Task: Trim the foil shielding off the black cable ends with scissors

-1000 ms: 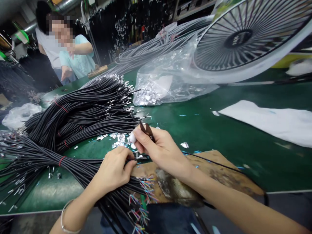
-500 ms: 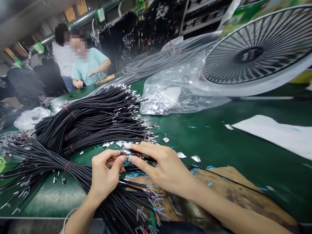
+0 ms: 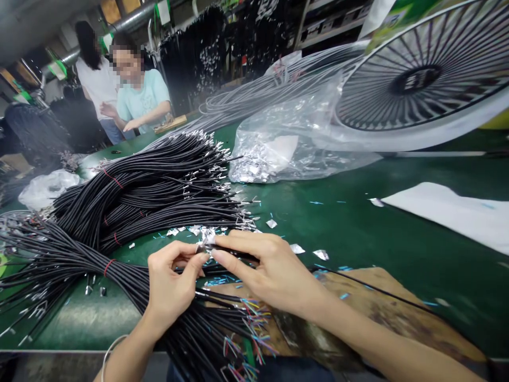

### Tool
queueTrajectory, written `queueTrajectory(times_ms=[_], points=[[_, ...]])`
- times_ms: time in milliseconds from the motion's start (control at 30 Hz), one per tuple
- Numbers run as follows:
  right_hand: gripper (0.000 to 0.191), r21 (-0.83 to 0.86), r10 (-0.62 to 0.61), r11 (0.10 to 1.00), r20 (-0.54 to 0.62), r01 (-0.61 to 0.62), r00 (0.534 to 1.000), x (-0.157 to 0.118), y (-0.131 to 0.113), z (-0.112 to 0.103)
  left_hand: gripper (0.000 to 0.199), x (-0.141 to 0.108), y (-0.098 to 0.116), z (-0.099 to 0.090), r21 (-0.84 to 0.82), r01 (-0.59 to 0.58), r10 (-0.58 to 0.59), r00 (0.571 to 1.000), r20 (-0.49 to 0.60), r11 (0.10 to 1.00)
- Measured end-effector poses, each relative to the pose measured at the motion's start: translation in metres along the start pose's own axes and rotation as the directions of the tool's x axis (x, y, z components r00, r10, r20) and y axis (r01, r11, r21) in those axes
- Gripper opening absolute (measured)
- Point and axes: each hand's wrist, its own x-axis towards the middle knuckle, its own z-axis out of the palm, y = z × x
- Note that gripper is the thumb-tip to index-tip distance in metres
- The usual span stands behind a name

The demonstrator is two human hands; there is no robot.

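My left hand (image 3: 173,281) is closed, its thumb and forefinger pinching the end of a black cable (image 3: 374,287). My right hand (image 3: 274,270) closes on the same cable just beside it, fingertips almost meeting those of the left. A small piece of silver foil (image 3: 209,240) shows at the fingertips; whether it is wrapped round the cable I cannot tell. From under my right hand the cable trails off to the right. Below my hands lies a tied bundle of black cables (image 3: 131,278) with coloured wire ends (image 3: 254,318) fanned out.
More black cable bundles (image 3: 159,185) are piled ahead on the green table (image 3: 342,233). Behind them lies a clear bag of foil pieces (image 3: 258,159), near a large fan (image 3: 417,79). A worn brown board (image 3: 369,313) lies right. Two people (image 3: 139,95) are across the table.
My hands stay at the cable end with only slight finger movement. The view has shifted a little. Across the table, the person in light blue has raised a hand.
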Motion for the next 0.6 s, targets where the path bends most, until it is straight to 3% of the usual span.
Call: queueTrajectory(times_ms=[167,367,500,600], points=[[0.022,-0.029,-0.036,0.999,-0.037,0.035,0.999,-0.0019,0.0020,0.0012,0.007,0.0016,0.0008,-0.0013,-0.026,0.029,-0.029,1.000,0.007,0.999],[0.021,0.016,-0.008,1.000,-0.046,0.009,0.999,0.0002,0.0015,-0.0008,0.015,0.0077,0.0047,-0.0091,-0.101,0.080,-0.055,0.972,0.229,0.992],[0.018,0.126,0.064,0.991,-0.121,-0.049,0.991,0.0024,-0.0012,-0.0027,0.014,0.0056,0.0045,-0.0051,-0.068,0.073,-0.060,0.983,0.174,0.995],[0.017,0.224,0.004,0.974,-0.105,0.019,0.994,0.0030,-0.0025,-0.0022,0.010,0.0039,0.0030,-0.0015,-0.018,0.041,-0.037,0.982,0.187,0.999]])
